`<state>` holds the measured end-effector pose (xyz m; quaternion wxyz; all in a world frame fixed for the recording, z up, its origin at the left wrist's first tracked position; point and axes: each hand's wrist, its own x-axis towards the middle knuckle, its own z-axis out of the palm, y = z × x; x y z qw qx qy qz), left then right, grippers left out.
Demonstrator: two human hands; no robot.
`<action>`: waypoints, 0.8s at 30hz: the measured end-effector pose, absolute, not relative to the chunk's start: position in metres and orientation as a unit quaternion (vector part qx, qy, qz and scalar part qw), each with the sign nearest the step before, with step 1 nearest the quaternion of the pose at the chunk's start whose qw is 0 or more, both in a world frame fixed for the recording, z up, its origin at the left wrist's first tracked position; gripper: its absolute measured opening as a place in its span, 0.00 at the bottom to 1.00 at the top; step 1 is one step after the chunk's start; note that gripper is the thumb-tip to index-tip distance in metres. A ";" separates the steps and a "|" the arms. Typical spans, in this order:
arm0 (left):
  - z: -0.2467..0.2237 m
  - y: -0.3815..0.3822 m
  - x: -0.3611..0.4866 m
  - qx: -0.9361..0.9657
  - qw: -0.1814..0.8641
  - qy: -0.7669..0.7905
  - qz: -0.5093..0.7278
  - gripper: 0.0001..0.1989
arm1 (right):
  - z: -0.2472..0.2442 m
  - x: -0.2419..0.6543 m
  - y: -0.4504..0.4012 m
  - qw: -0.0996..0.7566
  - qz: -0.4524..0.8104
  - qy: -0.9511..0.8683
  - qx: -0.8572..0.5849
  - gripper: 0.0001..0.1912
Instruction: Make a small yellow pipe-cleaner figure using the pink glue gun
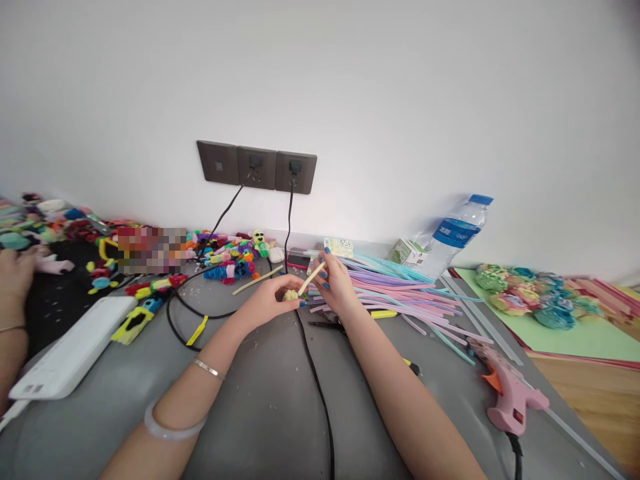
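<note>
In the middle of the head view, my left hand [274,295] is closed on a small pale yellow fuzzy coil [291,295]. Rising from it is a pale yellow pipe cleaner [311,279], pinched near its upper end by my right hand [336,283]. Another pale yellow stem [257,280] lies on the grey table behind my left wrist. Just right of my right hand spreads a pile of pastel pipe cleaners [400,287]. Black-jawed pliers [325,325] with yellow grips lie partly hidden under my right forearm.
A pink glue gun [515,393] rests at the right. Behind it are a water bottle [457,233] and ribbon-like flowers [540,297] on green paper. Left are a white power strip [75,347], colourful figures [230,270] and a co-worker's hand [15,280]. A black cable [315,367] crosses the table.
</note>
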<state>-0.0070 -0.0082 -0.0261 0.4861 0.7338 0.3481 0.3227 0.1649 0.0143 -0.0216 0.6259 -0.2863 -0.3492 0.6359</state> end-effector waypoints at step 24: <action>-0.026 -0.004 -0.008 0.710 0.430 0.400 0.389 0.12 | -0.026 0.167 0.014 0.686 0.531 -0.354 -0.351 0.22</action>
